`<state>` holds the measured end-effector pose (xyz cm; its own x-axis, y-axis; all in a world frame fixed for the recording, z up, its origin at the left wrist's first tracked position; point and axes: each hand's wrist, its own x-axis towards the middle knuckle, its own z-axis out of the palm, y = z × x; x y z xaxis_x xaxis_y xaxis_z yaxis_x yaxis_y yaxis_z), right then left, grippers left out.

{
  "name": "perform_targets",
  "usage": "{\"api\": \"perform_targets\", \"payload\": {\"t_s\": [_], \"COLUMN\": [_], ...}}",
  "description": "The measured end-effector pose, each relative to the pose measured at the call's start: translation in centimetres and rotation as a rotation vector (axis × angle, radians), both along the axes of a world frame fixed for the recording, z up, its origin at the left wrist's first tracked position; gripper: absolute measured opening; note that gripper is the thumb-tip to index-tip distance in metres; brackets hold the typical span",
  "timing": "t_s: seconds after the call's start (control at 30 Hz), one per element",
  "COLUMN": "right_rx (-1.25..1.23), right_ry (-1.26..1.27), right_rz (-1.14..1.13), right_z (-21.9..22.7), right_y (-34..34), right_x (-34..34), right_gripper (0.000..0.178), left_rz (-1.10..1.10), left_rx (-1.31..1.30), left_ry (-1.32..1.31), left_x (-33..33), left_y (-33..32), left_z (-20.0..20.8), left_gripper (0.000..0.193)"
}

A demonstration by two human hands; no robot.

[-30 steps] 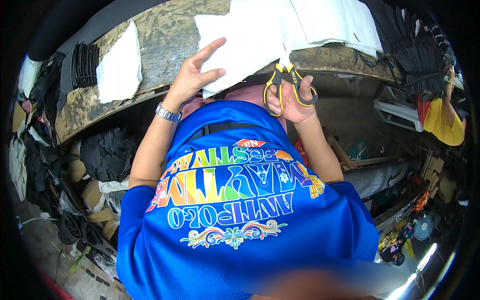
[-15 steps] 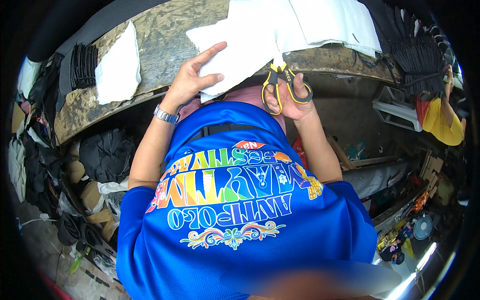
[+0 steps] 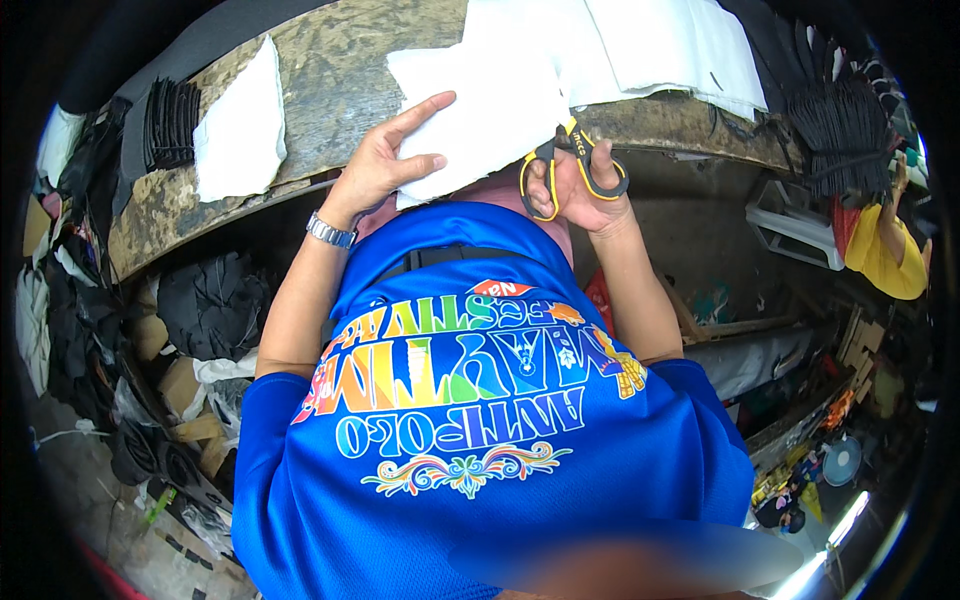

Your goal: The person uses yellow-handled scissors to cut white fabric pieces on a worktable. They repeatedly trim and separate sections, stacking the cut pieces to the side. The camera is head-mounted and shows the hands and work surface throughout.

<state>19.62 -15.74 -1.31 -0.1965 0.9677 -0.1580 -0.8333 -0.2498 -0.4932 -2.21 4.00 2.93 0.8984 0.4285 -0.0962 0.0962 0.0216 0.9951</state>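
Your right fingers point(image 3: 537, 186) hold the black-and-yellow scissors point(image 3: 578, 141) by their loops. Your left fingers point(image 3: 424, 109) spread wide over the flat white cloth point(image 3: 485, 110); I can't tell if they pinch it.

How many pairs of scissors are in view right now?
1: the scissors in the right hand, at the near edge of the white sheet. Others may be hidden.

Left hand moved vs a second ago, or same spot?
Yes, slightly. Judged against the fixed, worn wooden workbench, the left hand has shifted toward the person's body.
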Motion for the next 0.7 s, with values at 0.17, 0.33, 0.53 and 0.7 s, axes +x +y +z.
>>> {"api": "perform_targets", "payload": {"t_s": [0.17, 0.33, 0.53, 0.7], "right_rx": [-0.03, -0.055, -0.123, -0.148], "right_ry": [0.004, 0.052, 0.099, -0.206], "right_rz": [-0.062, -0.165, -0.232, -0.445], "right_z": [-0.3, -1.0, -0.3, 1.5], "right_y": [-0.4, -0.5, -0.9, -0.5], "right_x": [-0.5, -1.0, -0.7, -0.6], "right_gripper": [0.083, 0.066, 0.053, 0.047], "left_rz": [0.009, 0.012, -0.023, 0.019], "left_rx": [-0.041, -0.024, -0.002, 0.137], "left_ry": [0.016, 0.009, 0.084, 0.142], "left_x": [-0.8, -1.0, -1.8, -2.4], "left_y": [0.0, -0.2, 0.3, 1.4], "left_z": [0.0, -0.2, -0.3, 0.2], "left_gripper": [0.069, 0.069, 0.066, 0.057]}}
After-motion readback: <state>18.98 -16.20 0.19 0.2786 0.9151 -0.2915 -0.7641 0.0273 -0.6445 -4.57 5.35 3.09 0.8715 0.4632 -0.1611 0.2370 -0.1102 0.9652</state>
